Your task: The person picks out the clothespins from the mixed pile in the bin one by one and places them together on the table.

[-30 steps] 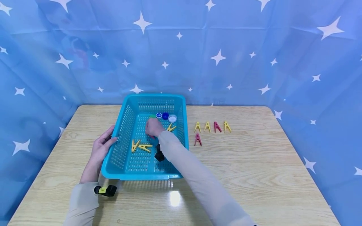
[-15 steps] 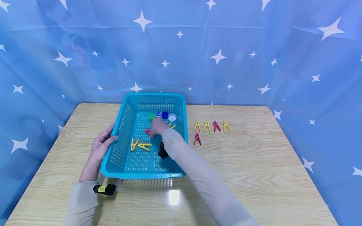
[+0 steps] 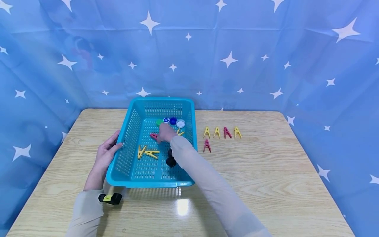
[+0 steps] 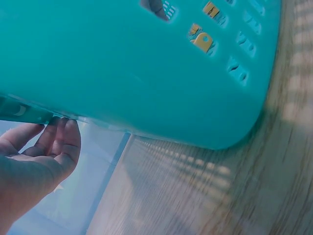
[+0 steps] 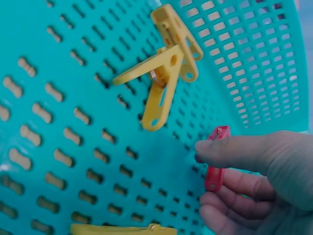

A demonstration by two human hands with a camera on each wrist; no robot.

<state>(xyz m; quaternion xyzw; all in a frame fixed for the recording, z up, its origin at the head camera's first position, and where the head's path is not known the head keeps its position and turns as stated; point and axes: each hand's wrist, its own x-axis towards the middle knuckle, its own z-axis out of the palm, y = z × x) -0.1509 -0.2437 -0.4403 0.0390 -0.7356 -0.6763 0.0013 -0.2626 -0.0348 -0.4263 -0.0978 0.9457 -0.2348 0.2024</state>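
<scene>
Head view has a big blue cloth [image 3: 195, 72] with white stars all over the top of the frame. Below it is the wooden surface [image 3: 266, 181]. A bit left of the middle of the frame sits the blue basket [image 3: 148, 184].

My left grip [image 3: 107, 149], at the left of the frame, holds the basket's left rim. It has not moved. My right grip [image 3: 166, 132] is down in the basket, near the middle of the frame. A second ago it was more to the left, right over its clip. Now it has slid a little to the right.

That lets the red clip [image 5: 214, 178] peek out. At the right of the right wrist view, I pinch it between thumb and fingers. So I think I have got it, but it is still inside the basket, so this one is not done. Two yellow clips [image 5: 164, 93] touch each other in the basket.

Right of the middle of the frame, three yellow ones [image 3: 207, 129] and two red ones [image 3: 207, 144] stay in rows on the surface. No new one has come there.

Littlest are the round lids, up high in the basket. More of the green lid [image 3: 159, 122] shows now.
</scene>
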